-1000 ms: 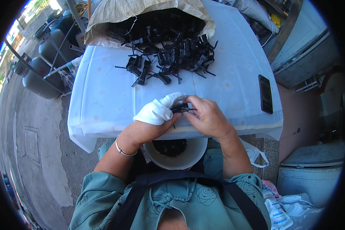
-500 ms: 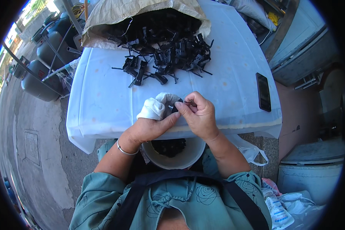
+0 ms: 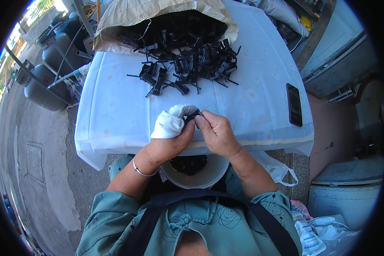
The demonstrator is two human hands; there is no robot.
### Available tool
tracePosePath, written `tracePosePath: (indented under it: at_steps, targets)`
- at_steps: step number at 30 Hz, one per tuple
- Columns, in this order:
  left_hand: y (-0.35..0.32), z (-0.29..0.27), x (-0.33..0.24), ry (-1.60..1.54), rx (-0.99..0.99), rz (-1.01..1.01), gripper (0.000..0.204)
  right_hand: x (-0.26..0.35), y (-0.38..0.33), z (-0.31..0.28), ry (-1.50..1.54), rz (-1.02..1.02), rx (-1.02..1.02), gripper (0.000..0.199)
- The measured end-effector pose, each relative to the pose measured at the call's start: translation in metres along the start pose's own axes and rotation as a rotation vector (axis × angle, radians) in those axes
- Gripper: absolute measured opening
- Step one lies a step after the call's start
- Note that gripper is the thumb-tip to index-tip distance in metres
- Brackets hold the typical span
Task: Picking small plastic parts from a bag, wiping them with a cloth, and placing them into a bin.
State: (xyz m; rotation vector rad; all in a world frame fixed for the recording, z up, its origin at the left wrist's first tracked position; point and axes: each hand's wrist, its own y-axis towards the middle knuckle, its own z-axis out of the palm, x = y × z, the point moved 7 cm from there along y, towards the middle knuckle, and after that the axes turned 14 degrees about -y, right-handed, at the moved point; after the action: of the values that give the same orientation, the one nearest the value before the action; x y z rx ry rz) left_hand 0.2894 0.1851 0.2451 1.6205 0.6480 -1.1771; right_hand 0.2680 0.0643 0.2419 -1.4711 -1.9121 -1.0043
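Note:
Over the near edge of the table, my left hand (image 3: 173,135), its fingers wrapped in white cloth (image 3: 170,123), is closed around a small black plastic part (image 3: 191,116). My right hand (image 3: 217,132) pinches the same part from the right, thumb and index finger pressed together on its end. Most of the part is hidden by my fingers. Beyond my hands lies a pile of similar black plastic parts (image 3: 200,62) with thin legs, spilling from the mouth of a woven sack (image 3: 111,36). Below my hands is a pale bucket (image 3: 217,173) with dark pieces inside.
A white cloth covers the table (image 3: 260,98). A black phone (image 3: 294,104) lies near its right edge. Grey gas cylinders (image 3: 45,89) stand at the left. A white plastic bag (image 3: 281,168) hangs by the near right edge, and a grey bin (image 3: 345,183) is at the lower right.
My right fingers have shifted slightly and closed more tightly against the part. Both hands now sit closer together, with the left fingers curled further around it.

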Motion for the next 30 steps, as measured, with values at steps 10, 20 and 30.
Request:
tracePosePath:
  at_steps: [10, 20, 30]
  targets:
    - [0.001, -0.004, 0.01, -0.36, -0.072, -0.148, 0.027, 0.003, 0.003, -0.016, 0.02, -0.023, -0.036, 0.015]
    - [0.004, 0.001, 0.011, -0.19, 0.075, -0.262, 0.038, 0.012, 0.004, -0.028, -0.131, -0.293, -0.068, 0.017]
    - [0.002, 0.008, 0.01, -0.317, 0.178, -0.35, 0.022, 0.002, 0.003, -0.021, 0.083, -0.027, 0.092, 0.017]
